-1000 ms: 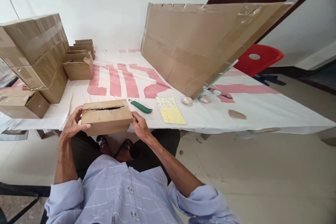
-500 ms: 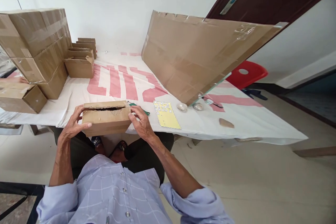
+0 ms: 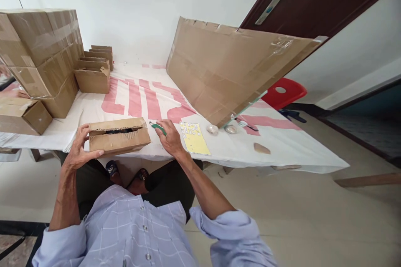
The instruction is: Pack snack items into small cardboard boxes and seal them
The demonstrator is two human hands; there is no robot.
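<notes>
My left hand (image 3: 79, 149) grips the left end of a small cardboard box (image 3: 120, 139) at the table's front edge, thumb on the near side and fingers behind. A ragged slit runs along the box's upper side, dark inside. Just right of the box, my right hand (image 3: 169, 137) has its fingers round a green cutter (image 3: 159, 128), whose tip points up and left. A yellow sheet (image 3: 196, 138) with small white labels lies right beside that hand.
Stacked cartons (image 3: 46, 54) and open small boxes (image 3: 92, 77) stand on the left. A large cardboard sheet (image 3: 225, 66) leans at the back. Two tape rolls (image 3: 212, 129) and a brown piece (image 3: 261, 148) lie right. Another person's hand (image 3: 21, 93) shows far left.
My right hand has let go of the box's right end and taken hold of the green cutter. The box, still in my left hand, has tilted and shifted slightly left.
</notes>
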